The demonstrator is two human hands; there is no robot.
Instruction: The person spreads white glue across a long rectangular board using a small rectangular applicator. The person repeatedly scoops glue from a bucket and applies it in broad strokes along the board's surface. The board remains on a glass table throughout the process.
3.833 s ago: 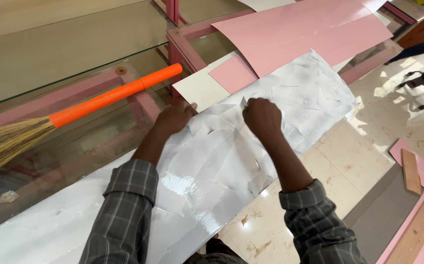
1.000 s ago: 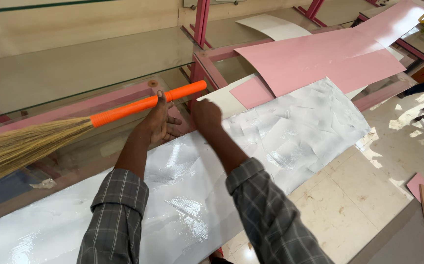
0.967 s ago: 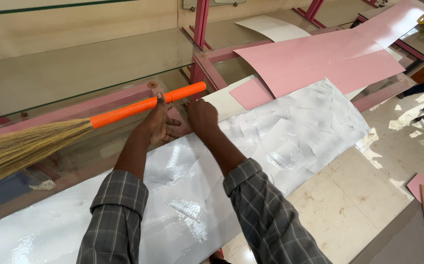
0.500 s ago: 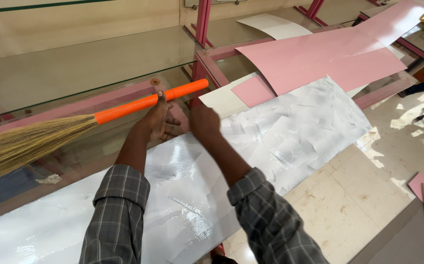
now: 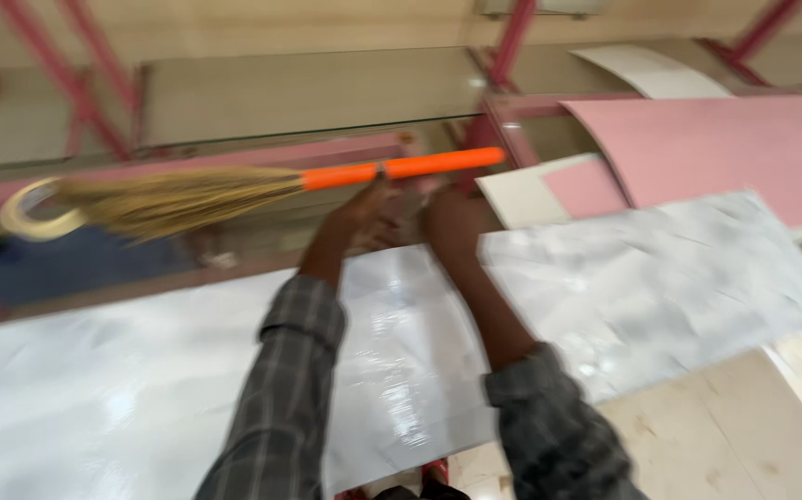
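Broom (image 5: pixel 262 185) is what we see in hand: its orange handle (image 5: pixel 401 168) runs nearly level across the middle of the head view, with the straw bristles (image 5: pixel 169 196) fanning out to the left and ending near a pale ring-shaped thing (image 5: pixel 26 211) at the far left. The whole picture is blurred by motion, so fine detail is lost.

Our left hand (image 5: pixel 364 211) reaches up from the checked sleeve (image 5: pixel 290 370) and meets the orange handle from below, about where the handle joins the bristles; the fingers look closed around or against it, though the blur keeps us from telling how firm the hold is. Our right hand (image 5: pixel 447 215) sits just beside the left one, a little lower than the handle's free end; we cannot tell whether it is spread or curled, nor whether it touches the handle.

Both forearms lie over a long white glossy sheet (image 5: pixel 142 370) that stretches from the lower left to the right, where its surface turns crinkled and grey-marbled (image 5: pixel 660 278). Behind it on the right lies a curved pink sheet (image 5: pixel 725 148), with a cream panel (image 5: pixel 521 190) just beside it and a small white sheet (image 5: pixel 646 69) farther back. A glass-topped table (image 5: pixel 308 88) with a pink frame (image 5: pixel 507 42) fills the upper middle. Pale floor tiles (image 5: pixel 743 426) show at the lower right.
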